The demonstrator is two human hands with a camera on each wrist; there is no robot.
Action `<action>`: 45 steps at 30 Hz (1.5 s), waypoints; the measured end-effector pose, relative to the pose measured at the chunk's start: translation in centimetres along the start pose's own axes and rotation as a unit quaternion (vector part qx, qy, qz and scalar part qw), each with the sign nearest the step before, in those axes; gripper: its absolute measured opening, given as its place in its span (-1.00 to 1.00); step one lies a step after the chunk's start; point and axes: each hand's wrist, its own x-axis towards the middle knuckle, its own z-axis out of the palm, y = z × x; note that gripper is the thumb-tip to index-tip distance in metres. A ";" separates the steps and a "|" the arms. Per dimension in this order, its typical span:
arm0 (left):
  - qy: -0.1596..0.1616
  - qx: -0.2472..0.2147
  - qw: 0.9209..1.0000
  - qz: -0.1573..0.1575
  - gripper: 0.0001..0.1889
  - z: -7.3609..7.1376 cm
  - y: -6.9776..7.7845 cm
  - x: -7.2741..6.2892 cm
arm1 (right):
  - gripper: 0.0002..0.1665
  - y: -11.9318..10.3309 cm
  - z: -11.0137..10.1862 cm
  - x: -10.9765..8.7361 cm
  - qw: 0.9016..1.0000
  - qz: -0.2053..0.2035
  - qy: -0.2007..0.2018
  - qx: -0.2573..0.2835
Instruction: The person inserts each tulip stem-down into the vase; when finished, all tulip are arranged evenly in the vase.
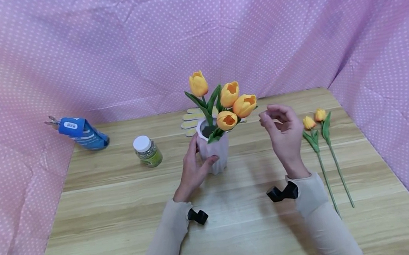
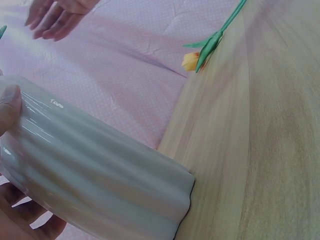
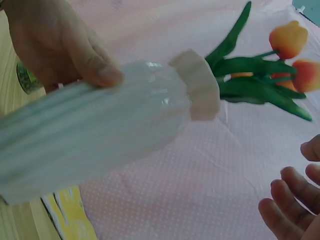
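Observation:
A pale ribbed vase with a ruffled rim stands upright near the middle of the table. My left hand grips its left side, thumb across the front. Several orange-yellow tulips with green leaves rise from the vase, most of them leaning right. To their right, my right hand hovers with loosely bent fingers and holds nothing; the right wrist view shows its fingers apart from the flowers. Two more tulips lie on the table, just right of that hand.
Left of the vase stands a clear jar with a white lid. A blue bag with grey metal tips above it stands at the back left. White-and-yellow gloves lie behind the vase. A pink dotted cloth surrounds the wooden table.

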 end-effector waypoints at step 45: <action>-0.004 -0.012 1.000 -0.007 -0.14 0.1 0.0 0.0 | -0.57 5.8 -16.5 0.0 0.892 0.236 0.021 -0.384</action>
